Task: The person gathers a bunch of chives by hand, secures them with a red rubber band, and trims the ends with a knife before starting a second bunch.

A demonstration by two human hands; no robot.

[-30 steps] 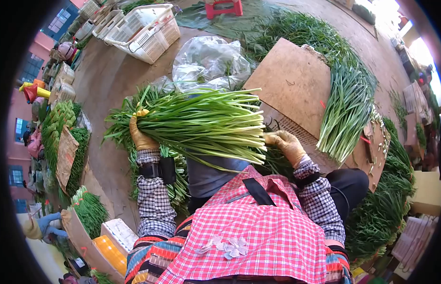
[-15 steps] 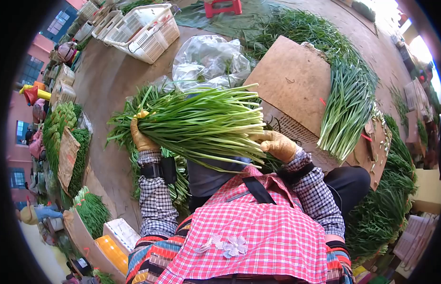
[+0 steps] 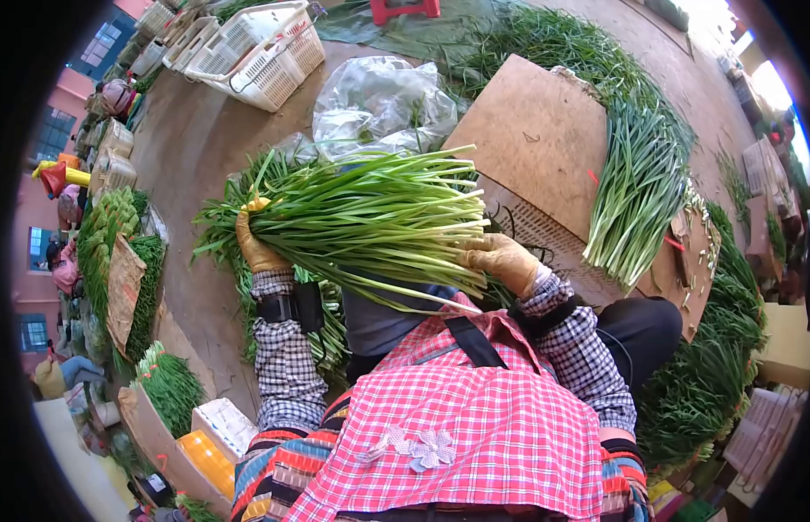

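Observation:
A large bunch of long green stalks lies across my lap, pale stem ends to the right. My left hand, in a yellowish glove, is wrapped round its leafy left part. My right hand, gloved too, is closed at the lower stem ends, its fingertips partly hidden by the stems. Beyond my right hand, a brown board rests on a perforated crate. More stalks lie in a sheaf against the board's right side.
Clear plastic bags lie ahead of the bunch. A white basket stands at the upper left, near a red stool. Long green heaps curve along the right. Other people sit at the far left.
The view has shifted slightly. The bunch stays between my hands, its stalks lying a little differently, and my right hand's fingers have shifted slightly at the stem ends.

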